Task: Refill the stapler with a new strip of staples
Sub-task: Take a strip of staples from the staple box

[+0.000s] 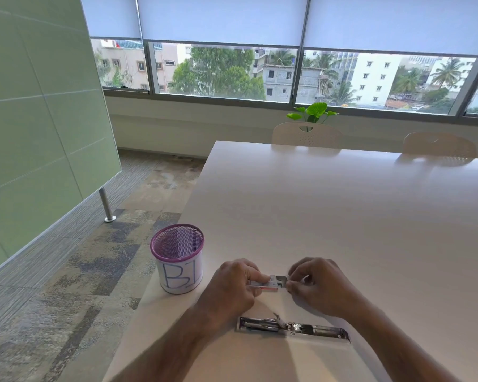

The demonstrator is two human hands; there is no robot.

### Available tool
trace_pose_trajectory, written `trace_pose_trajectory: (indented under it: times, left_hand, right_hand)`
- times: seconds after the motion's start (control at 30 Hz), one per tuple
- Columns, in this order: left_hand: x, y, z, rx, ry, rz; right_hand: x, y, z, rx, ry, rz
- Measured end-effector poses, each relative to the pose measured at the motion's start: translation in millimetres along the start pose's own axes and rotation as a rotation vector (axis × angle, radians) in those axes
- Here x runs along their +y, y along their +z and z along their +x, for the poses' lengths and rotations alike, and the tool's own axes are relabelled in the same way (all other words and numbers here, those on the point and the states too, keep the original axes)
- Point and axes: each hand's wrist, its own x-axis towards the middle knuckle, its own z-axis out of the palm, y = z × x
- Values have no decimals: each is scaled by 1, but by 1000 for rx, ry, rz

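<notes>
A metal stapler (293,327) lies swung fully open and flat on the white table (342,216), close to the front edge, between my forearms. Just beyond it, my left hand (236,288) grips a small staple box (271,283) by its left end. The box's right end is open. My right hand (315,285) has its fingertips pinched at that open end; what they pinch is too small to make out.
A purple mesh pen cup (178,257) with a white label marked "BI" stands at the table's left edge, left of my hands. Two beige chairs (307,135) stand at the far side. Carpeted floor and a green partition lie to the left.
</notes>
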Motion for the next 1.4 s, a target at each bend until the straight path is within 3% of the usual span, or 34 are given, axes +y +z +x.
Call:
trace_pose_trajectory:
  times: [0.43, 0.83, 1.13, 1.4]
  left_hand:
    - [2, -1, -4, 24, 6, -32]
    - [1, -3, -1, -9, 31, 16]
    - [-3, 0, 0, -18, 34, 9]
    - [-12, 10, 1, -4, -11, -85]
  right_hand:
    - [-22, -7, 18, -100, 324, -30]
    - [-26, -1, 30, -144, 398, -94]
    - [-18, 7, 19, -28, 341, -68]
    - [-6, 6, 5, 188, 317, 305]
